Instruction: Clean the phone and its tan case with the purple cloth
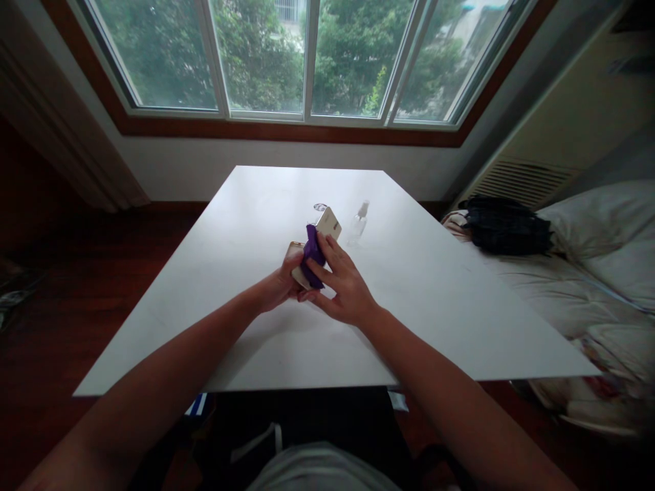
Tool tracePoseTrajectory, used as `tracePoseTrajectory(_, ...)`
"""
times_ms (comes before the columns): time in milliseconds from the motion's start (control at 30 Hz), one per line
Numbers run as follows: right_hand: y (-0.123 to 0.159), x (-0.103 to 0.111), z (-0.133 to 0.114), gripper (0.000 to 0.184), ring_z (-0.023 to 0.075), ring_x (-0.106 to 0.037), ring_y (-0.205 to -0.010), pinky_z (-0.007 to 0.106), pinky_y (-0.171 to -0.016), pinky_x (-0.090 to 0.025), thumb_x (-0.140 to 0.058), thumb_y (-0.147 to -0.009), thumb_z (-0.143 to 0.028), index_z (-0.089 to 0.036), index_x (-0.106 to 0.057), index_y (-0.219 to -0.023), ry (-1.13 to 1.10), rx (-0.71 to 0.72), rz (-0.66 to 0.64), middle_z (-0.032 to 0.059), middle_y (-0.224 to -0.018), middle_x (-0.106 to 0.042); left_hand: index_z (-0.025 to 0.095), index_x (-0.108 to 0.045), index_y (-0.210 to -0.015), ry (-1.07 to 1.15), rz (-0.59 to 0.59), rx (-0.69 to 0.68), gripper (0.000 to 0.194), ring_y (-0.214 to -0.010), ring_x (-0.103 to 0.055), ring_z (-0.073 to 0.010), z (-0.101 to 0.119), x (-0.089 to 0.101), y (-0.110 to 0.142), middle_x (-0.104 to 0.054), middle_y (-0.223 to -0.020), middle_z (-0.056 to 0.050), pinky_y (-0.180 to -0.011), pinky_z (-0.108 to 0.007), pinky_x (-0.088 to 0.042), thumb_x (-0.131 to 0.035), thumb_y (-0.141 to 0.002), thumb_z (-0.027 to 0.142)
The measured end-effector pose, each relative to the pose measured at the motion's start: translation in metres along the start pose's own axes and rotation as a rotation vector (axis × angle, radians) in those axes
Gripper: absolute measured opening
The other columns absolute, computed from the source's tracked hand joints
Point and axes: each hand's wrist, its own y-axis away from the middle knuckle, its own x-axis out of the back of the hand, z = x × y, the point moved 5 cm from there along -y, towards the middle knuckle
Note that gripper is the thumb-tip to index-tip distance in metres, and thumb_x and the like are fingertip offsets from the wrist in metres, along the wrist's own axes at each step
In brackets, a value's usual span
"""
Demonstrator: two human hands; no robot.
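Note:
My left hand [276,286] is closed around the lower end of a flat, pale thing with a gold edge [294,249], which looks like a phone or its case. A similar pale panel with a dark mark [329,224] sticks out at the upper right; I cannot tell whether both are one piece. Between them lies a bunched purple cloth [313,252]. My right hand [342,283] presses this cloth against the pale thing, its fingers bent over it. The fingers and cloth hide the middle. Both hands are above the white table.
On the white table [434,320] a clear spray bottle [359,219] stands right of the hands. A small dark-rimmed oval thing [320,206] lies behind them. Beyond the table is a window [307,61]. A black bag [504,224] rests on the bedding at right.

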Motion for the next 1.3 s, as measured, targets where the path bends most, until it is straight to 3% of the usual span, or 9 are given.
tracePoseTrajectory(133,0.001,0.000,0.012,0.088,0.0357,-0.014,-0.160,0.063,-0.127,-0.027,-0.058,-0.098,-0.053,-0.028,-0.010,-0.168,0.016,-0.106,-0.028,0.0055,-0.175,-0.006,0.014,-0.064,-0.089,-0.187,-0.089,-0.059,0.073,-0.048,-0.047,-0.0112,0.003,-0.006,0.000,-0.063,-0.062,-0.005,-0.048,-0.024,-0.032,-0.046,-0.083,0.084)
tracePoseTrajectory(233,0.005,0.000,0.026,0.091,0.0352,-0.011,-0.161,0.062,-0.128,-0.024,-0.054,-0.099,-0.057,-0.028,-0.002,-0.168,0.006,-0.195,-0.018,0.0060,-0.175,-0.001,0.014,-0.062,-0.091,-0.296,-0.160,-0.104,0.071,-0.048,-0.048,-0.0114,0.006,-0.009,0.001,-0.068,-0.067,-0.008,-0.047,-0.024,-0.033,-0.049,-0.083,0.083)
tracePoseTrajectory(367,0.012,-0.002,0.040,0.092,0.0341,-0.009,-0.161,0.061,-0.129,-0.022,-0.050,-0.100,-0.060,-0.027,0.002,-0.168,-0.015,-0.297,-0.005,0.0072,-0.175,-0.002,0.013,-0.061,-0.098,-0.353,-0.162,-0.122,0.071,-0.050,-0.050,-0.0120,0.008,-0.010,0.002,-0.069,-0.069,-0.009,-0.049,-0.024,-0.037,-0.048,-0.085,0.081)
tracePoseTrajectory(533,0.013,-0.004,0.036,0.093,0.0350,-0.006,-0.161,0.060,-0.129,-0.021,-0.049,-0.100,-0.062,-0.025,0.001,-0.168,-0.030,-0.309,-0.023,0.0079,-0.175,0.003,0.013,-0.062,-0.097,-0.268,-0.111,-0.085,0.076,-0.047,-0.051,-0.0124,0.007,-0.008,0.001,-0.069,-0.067,-0.010,-0.046,-0.024,-0.033,-0.047,-0.080,0.086)
tracePoseTrajectory(767,0.006,-0.003,0.020,0.085,0.0366,-0.006,-0.161,0.065,-0.128,-0.023,-0.061,-0.097,-0.055,-0.031,-0.017,-0.167,-0.002,-0.169,-0.067,0.0029,-0.175,-0.002,0.010,-0.068,-0.091,0.015,-0.046,-0.052,0.087,-0.046,-0.048,-0.0106,0.008,0.000,-0.001,-0.065,-0.065,-0.007,-0.048,-0.025,-0.037,-0.041,-0.078,0.091)
tracePoseTrajectory(1033,0.010,0.000,0.030,0.071,0.0328,-0.006,-0.161,0.065,-0.128,-0.022,-0.049,-0.105,-0.047,-0.031,-0.017,-0.166,-0.010,-0.235,0.007,0.0019,-0.175,-0.005,0.010,-0.066,-0.092,0.136,-0.208,-0.067,0.086,-0.050,-0.047,-0.0119,0.013,-0.006,0.003,-0.059,-0.063,-0.005,-0.050,-0.026,-0.035,-0.034,-0.082,0.089)
tracePoseTrajectory(1133,0.012,0.003,0.035,0.061,0.0301,-0.007,-0.162,0.063,-0.129,-0.020,-0.041,-0.108,-0.039,-0.032,-0.021,-0.166,-0.022,-0.280,0.059,-0.0006,-0.175,-0.008,0.011,-0.065,-0.098,0.151,-0.213,-0.064,0.085,-0.054,-0.053,-0.0139,0.011,-0.004,0.003,-0.063,-0.075,-0.008,-0.050,-0.028,-0.036,-0.035,-0.081,0.089)
tracePoseTrajectory(1300,0.011,0.010,0.037,0.064,0.0314,-0.010,-0.161,0.064,-0.128,-0.023,-0.044,-0.105,-0.028,-0.033,-0.023,-0.165,0.013,-0.281,0.118,-0.0025,-0.175,-0.009,0.012,-0.064,-0.103,0.190,-0.251,-0.035,0.085,-0.055,-0.054,-0.0153,0.010,-0.004,0.004,-0.063,-0.076,-0.008,-0.052,-0.029,-0.036,-0.033,-0.082,0.088)
